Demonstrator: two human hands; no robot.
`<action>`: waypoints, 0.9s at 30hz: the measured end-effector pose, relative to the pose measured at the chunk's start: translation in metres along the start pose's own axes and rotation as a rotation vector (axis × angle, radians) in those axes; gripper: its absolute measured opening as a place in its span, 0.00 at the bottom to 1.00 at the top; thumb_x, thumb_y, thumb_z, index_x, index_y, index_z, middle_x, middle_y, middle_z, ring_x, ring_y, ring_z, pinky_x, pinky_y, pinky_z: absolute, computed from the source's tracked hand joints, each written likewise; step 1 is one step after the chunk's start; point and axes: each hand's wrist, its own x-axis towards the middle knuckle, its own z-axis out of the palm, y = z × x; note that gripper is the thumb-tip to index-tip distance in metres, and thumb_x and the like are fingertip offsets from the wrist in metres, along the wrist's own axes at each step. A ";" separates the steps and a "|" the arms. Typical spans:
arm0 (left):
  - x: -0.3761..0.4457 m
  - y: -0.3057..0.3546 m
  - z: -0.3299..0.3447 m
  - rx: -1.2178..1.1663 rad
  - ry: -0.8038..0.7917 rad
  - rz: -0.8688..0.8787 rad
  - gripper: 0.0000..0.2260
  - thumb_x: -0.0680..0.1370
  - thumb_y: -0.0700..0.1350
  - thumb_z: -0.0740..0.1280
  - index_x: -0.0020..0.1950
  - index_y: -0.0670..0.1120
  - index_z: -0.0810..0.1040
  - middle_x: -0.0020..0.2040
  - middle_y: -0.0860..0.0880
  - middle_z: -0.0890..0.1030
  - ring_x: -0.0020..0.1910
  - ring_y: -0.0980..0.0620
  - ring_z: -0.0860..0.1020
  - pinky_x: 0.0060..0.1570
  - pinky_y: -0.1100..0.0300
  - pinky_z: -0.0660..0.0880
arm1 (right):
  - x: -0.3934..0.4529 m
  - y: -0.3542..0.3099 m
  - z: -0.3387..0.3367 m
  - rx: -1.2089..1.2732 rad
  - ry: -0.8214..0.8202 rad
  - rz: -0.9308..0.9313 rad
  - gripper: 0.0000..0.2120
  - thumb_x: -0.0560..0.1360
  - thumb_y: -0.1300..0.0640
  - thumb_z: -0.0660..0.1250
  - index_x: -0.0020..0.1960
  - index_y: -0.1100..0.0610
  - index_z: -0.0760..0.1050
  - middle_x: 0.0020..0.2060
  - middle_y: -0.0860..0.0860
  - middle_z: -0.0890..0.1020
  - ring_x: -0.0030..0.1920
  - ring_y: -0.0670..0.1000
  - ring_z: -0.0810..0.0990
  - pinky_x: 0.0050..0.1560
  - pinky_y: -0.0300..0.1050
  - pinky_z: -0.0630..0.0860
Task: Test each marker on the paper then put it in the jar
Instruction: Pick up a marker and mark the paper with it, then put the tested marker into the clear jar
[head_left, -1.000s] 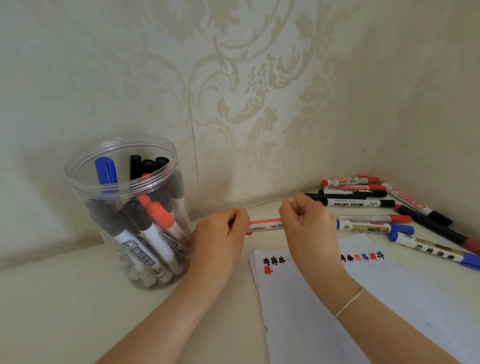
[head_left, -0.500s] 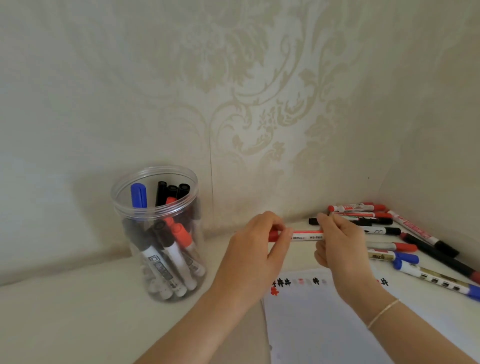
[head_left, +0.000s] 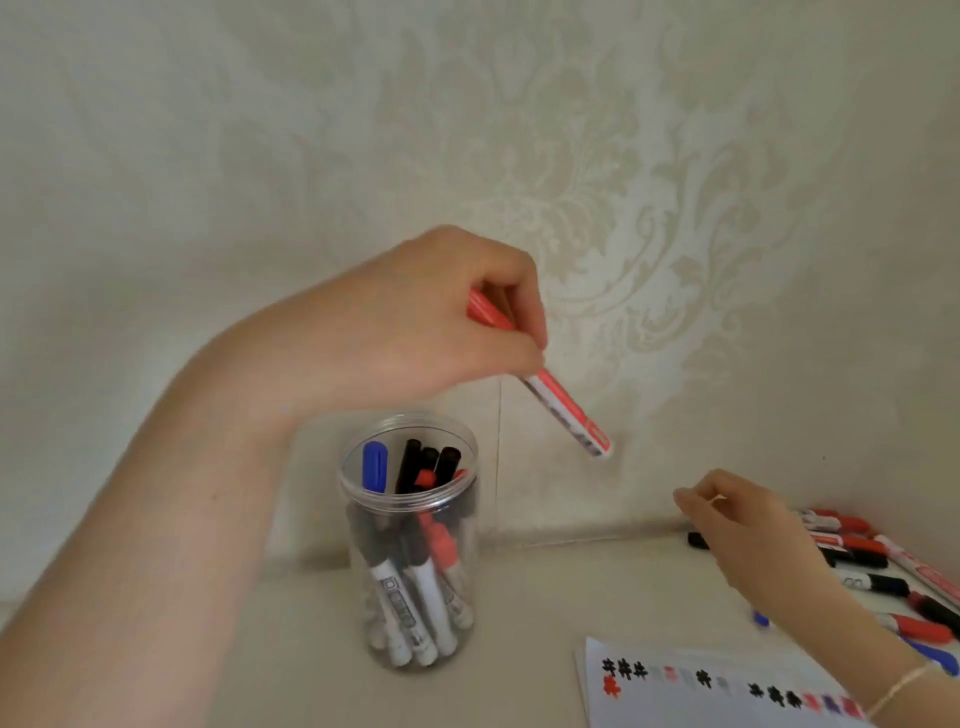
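Left hand (head_left: 415, 317) up high, fingers and thumb pinching one red marker (head_left: 545, 384) near its capped end, the barrel slanting down to the right, above and just right of the jar's mouth. One clear jar (head_left: 410, 597) stands on the tabletop (head_left: 519, 597) against the wall, packed with upright markers: one blue cap, three black tops and several red ones showing, the rest too crowded to count. Right hand (head_left: 748, 540) hovers low, fingers loosely curled, holding nothing, over the loose pile of markers (head_left: 872, 566) in the corner; it hides part of that pile, so no firm count there. One sheet of paper (head_left: 701, 696) lies front right, with rows of black, red and faded test marks.
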 end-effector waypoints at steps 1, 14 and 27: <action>-0.003 -0.005 -0.015 0.006 0.013 -0.039 0.05 0.71 0.42 0.71 0.36 0.49 0.80 0.25 0.56 0.76 0.24 0.61 0.69 0.24 0.69 0.65 | 0.002 0.006 -0.002 -0.136 -0.044 0.008 0.10 0.77 0.56 0.64 0.38 0.57 0.72 0.26 0.51 0.75 0.24 0.50 0.70 0.28 0.41 0.65; -0.002 -0.036 -0.020 0.222 0.037 -0.386 0.06 0.70 0.43 0.68 0.32 0.46 0.76 0.30 0.50 0.76 0.27 0.53 0.68 0.30 0.60 0.63 | -0.008 0.040 0.011 -1.069 -0.196 0.073 0.28 0.76 0.60 0.53 0.74 0.51 0.51 0.73 0.56 0.56 0.66 0.55 0.68 0.59 0.50 0.73; 0.010 -0.045 0.001 0.400 -0.180 -0.407 0.03 0.70 0.42 0.70 0.39 0.49 0.79 0.31 0.51 0.83 0.30 0.59 0.79 0.40 0.60 0.77 | 0.002 0.051 0.017 -0.966 -0.246 -0.033 0.15 0.79 0.61 0.54 0.64 0.55 0.63 0.57 0.52 0.74 0.48 0.53 0.76 0.44 0.42 0.71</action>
